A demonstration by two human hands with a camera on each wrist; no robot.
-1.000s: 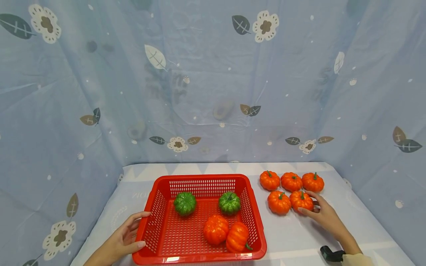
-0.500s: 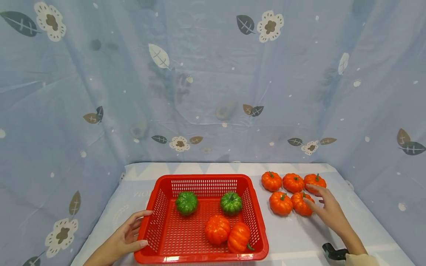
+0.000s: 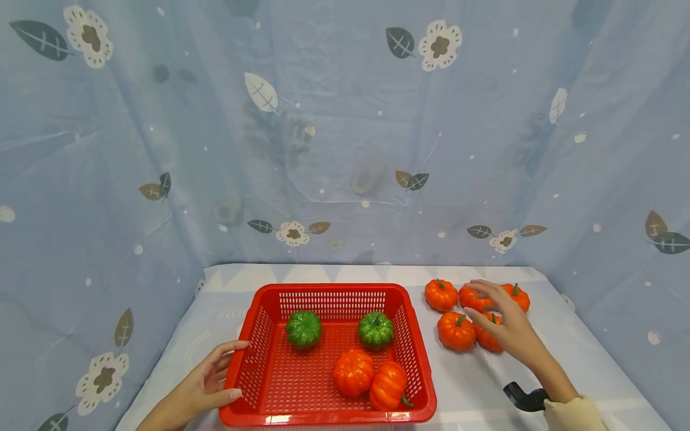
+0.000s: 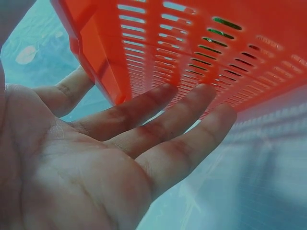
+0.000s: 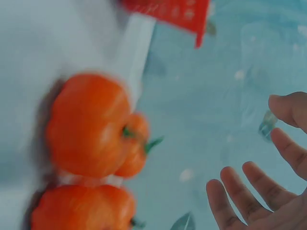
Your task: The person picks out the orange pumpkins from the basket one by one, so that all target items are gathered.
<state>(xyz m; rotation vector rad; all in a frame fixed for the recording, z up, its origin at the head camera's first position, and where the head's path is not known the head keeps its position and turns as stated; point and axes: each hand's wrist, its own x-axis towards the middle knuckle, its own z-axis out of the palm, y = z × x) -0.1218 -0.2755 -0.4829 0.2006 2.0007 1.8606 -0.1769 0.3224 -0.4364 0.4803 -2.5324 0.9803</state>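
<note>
My left hand (image 3: pixel 202 386) holds the left side of a red plastic basket (image 3: pixel 329 418), thumb and index finger over the rim. In the left wrist view the other fingers (image 4: pixel 192 143) lie against the outside of its slotted wall. Inside are two green pumpkins (image 3: pixel 304 329) (image 3: pixel 375 330) and two orange ones (image 3: pixel 353 372) (image 3: pixel 388 385). My right hand (image 3: pixel 509 326) hovers with spread fingers above several small orange pumpkins (image 3: pixel 456 331), partly covering some. The right wrist view shows nothing in its grasp, with blurred orange pumpkins (image 5: pixel 88 124) beside it.
The orange pumpkins stand in two rows to the right of the basket, on a pale patterned tablecloth (image 3: pixel 463 383). Blue floral curtains (image 3: pixel 345 149) enclose the back and sides. A black device (image 3: pixel 523 396) sits at my right wrist.
My right hand has come off the front-row right pumpkin and shifted up and left, over the middle of the group. My left hand stays on the basket. The head view has shifted slightly.
</note>
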